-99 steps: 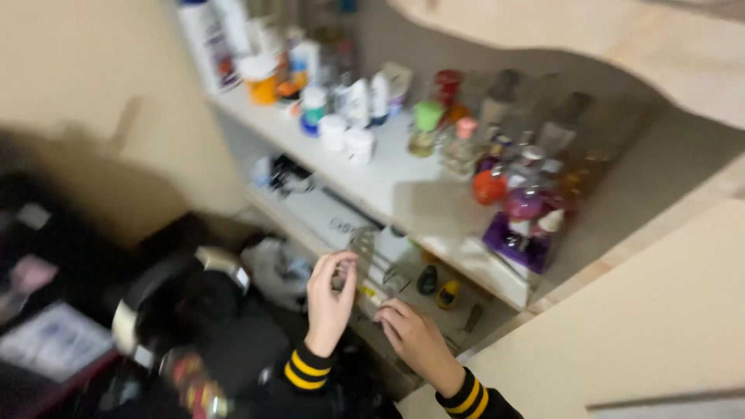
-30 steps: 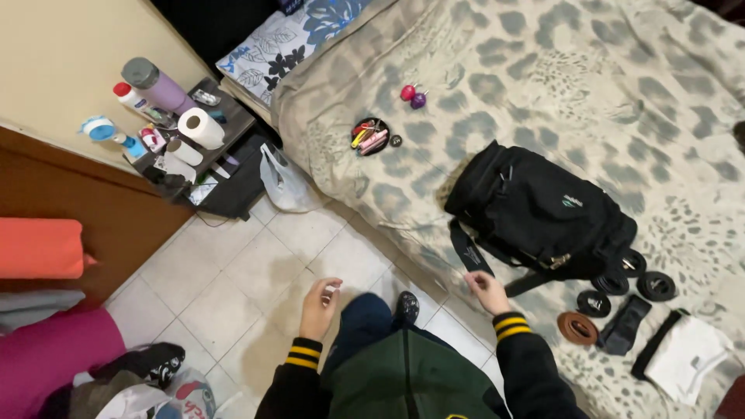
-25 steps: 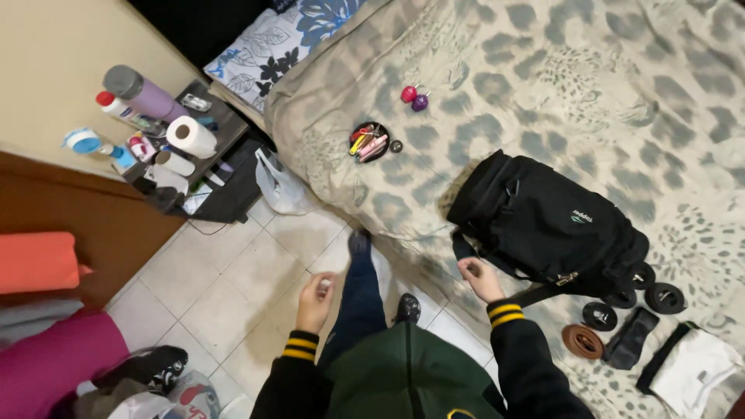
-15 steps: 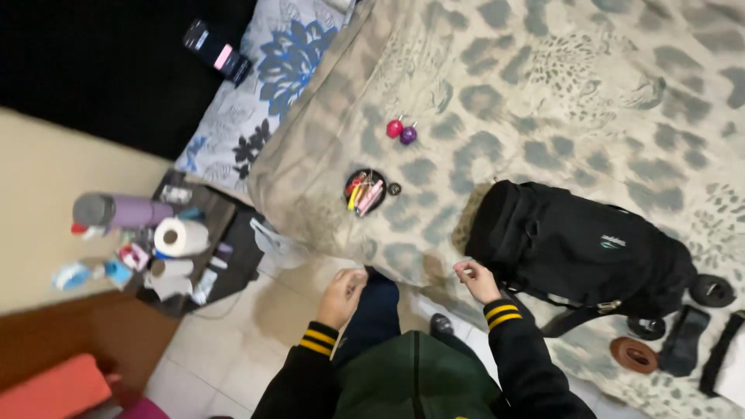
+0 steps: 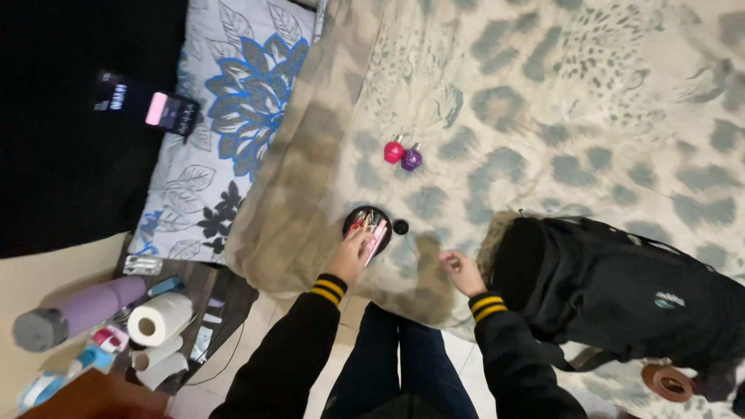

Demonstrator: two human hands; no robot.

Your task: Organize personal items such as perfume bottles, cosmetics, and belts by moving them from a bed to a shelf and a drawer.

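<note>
My left hand (image 5: 351, 252) reaches onto the bed, its fingertips on a small round black dish (image 5: 365, 220) that holds several pink, red and yellow sticks. Whether it grips one is hidden. A tiny black cap (image 5: 400, 227) lies just right of the dish. My right hand (image 5: 459, 269) hovers over the leopard-print bedspread (image 5: 543, 93), fingers curled, with nothing visible in them. It is close to the left end of a black backpack (image 5: 621, 291). A red round bottle (image 5: 393, 151) and a purple round bottle (image 5: 412, 159) lie further up the bed.
A floral pillow (image 5: 225, 124) with a phone (image 5: 143, 107) beside it lies at the left. Below it a dark bedside table (image 5: 198, 291) carries a purple flask (image 5: 77, 312), a paper roll (image 5: 159, 320) and small bottles. A rolled brown belt (image 5: 666, 382) lies by the backpack.
I turned from a shelf of bottles to the bed and stepped up to it. My left hand went from mid-air onto the black dish, and my right hand stayed near the backpack.
</note>
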